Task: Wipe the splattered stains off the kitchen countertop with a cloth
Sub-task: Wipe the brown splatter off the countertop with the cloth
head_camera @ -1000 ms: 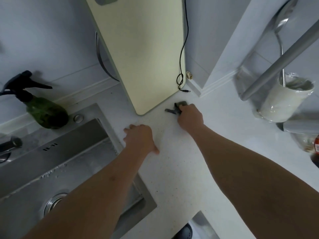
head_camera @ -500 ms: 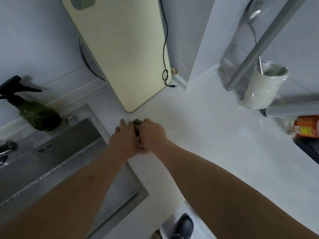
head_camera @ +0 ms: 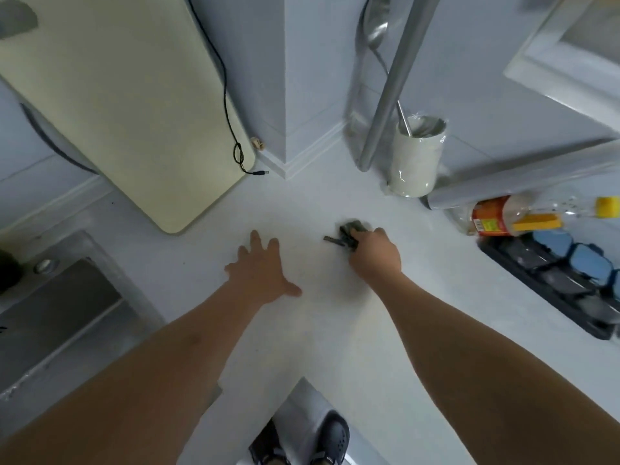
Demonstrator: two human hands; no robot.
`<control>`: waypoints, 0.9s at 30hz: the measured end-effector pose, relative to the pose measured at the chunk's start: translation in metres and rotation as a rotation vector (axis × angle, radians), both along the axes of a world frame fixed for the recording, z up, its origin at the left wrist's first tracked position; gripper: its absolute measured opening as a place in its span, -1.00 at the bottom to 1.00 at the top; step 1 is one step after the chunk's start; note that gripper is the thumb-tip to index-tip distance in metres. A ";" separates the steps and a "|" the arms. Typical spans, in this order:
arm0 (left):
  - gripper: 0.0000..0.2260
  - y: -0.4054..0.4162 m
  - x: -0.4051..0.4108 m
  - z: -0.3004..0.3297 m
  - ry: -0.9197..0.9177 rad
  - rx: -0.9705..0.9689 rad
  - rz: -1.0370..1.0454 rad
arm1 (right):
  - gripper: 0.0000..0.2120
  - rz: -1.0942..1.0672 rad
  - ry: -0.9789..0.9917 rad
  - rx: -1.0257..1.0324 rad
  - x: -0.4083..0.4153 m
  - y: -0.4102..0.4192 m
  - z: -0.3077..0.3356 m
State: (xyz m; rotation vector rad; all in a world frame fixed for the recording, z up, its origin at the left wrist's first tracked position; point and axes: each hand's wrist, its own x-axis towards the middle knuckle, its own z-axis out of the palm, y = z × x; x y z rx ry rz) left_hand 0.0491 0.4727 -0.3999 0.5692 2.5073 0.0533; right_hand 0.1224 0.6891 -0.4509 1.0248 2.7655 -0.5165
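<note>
The white worktop carried a pale cutting board leaning against the wall, a white utensil crock, a toppled bottle, a dark cloth and the flat left hand.

A home kitchen is showing here: a white countertop is wrapping around a stainless sink. Right of the sink, a pale cutting board is leaning on the wall; farther right, a utensil crock is holding a ladle, with bottles lying beyond.
</note>
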 end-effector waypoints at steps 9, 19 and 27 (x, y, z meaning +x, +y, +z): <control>0.01 0.058 0.033 -0.015 -0.005 -0.114 -0.125 | -0.52 -0.320 0.020 0.004 0.052 0.097 0.000; 0.07 0.057 0.043 -0.018 0.091 -0.134 -0.170 | -0.58 -0.383 -0.014 -0.053 0.125 0.109 -0.001; -0.07 0.054 0.063 -0.019 0.168 -0.149 -0.191 | -0.56 -0.028 0.062 -0.105 0.128 -0.002 -0.008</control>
